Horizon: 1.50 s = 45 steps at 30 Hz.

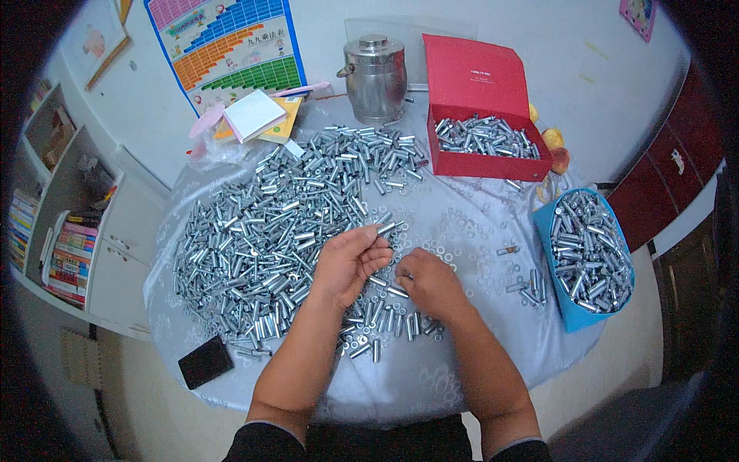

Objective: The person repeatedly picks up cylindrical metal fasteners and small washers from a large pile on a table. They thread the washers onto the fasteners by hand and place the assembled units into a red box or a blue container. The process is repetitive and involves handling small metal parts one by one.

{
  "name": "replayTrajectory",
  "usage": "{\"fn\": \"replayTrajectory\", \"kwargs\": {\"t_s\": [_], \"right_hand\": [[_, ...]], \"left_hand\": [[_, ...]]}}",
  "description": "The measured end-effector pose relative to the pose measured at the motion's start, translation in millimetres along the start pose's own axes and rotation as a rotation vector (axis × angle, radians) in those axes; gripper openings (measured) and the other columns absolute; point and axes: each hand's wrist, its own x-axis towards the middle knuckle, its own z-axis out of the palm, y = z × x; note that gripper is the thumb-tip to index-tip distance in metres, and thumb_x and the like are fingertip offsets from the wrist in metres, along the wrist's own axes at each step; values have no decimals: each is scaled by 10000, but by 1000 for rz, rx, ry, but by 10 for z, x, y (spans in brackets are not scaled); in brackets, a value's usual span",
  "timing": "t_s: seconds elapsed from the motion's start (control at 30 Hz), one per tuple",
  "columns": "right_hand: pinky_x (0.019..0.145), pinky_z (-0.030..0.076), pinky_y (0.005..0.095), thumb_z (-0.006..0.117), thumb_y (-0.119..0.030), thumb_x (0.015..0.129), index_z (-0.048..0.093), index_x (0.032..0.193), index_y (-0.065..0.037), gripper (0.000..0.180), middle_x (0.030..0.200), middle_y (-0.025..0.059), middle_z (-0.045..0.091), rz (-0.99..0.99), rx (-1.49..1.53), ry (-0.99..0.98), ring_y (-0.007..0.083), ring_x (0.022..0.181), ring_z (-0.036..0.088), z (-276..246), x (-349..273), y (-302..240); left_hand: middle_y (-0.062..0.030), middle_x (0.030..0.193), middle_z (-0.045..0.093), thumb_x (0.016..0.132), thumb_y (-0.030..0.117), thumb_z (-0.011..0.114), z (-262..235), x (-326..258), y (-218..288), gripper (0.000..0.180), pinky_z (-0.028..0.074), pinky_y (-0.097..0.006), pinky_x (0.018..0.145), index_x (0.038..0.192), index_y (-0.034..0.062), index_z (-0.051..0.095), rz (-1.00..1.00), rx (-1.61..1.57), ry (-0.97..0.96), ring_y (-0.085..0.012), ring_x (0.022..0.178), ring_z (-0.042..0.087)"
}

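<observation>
Above the middle of the table, my left hand (350,266) is palm up and pinches a shiny metal bolt (390,227) between thumb and fingertips. The bolt points to the right, and its lower part is hidden by the fingers. My right hand (433,283) is just to the right, with its fingers curled closed over the scattered washers (446,254); anything inside them is hidden. Below and between the hands lie loose metal sleeves (394,291). On the left spreads a wide heap of silvery sleeves and bolts (254,239).
A blue bin (569,286) of bolts stands at the right edge, near several loose bolts (531,290). Behind are an open red box (493,166) of metal parts, a steel pot (375,81) and a notepad (252,115). A black phone-like slab (205,363) lies front left.
</observation>
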Motion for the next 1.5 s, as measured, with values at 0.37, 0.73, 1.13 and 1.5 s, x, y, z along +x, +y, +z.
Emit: {"fn": "replayTrajectory", "kwargs": {"t_s": [0.37, 0.73, 1.13, 1.5], "right_hand": [[571, 451, 235, 634, -75, 889, 621, 924, -12, 72, 775, 17, 605, 281, 1103, 414, 85, 632, 541, -197, 30, 63], [576, 457, 244, 619, -128, 911, 642, 924, -3, 128, 800, 40, 634, 276, 1083, 384, 87, 633, 530, -173, 25, 57], [589, 451, 222, 658, -122, 878, 675, 997, -8, 166, 810, 11, 641, 253, 905, 436, 63, 683, 554, -181, -22, -60], [717, 496, 373, 666, -165, 826, 664, 1023, -63, 221, 885, 107, 632, 76, 215, 294, 275, 804, 619, 14, 15, 119]], "left_hand": [[-123, 874, 681, 938, 128, 572, 13, 22, -153, 250, 589, -277, 646, 1105, -55, 609, -89, 59, -104, -191, 727, 690], [-119, 855, 689, 937, 123, 571, 52, -4, -199, 262, 592, -277, 629, 1117, -63, 609, -105, 48, -138, -193, 713, 693], [-116, 868, 691, 932, 125, 577, 72, -18, -206, 256, 592, -282, 643, 1099, -64, 621, -85, 80, -128, -195, 722, 693], [-111, 853, 675, 950, 109, 537, -41, 13, 14, 189, 583, -267, 634, 1050, -38, 602, -23, -178, -116, -187, 722, 690]]}}
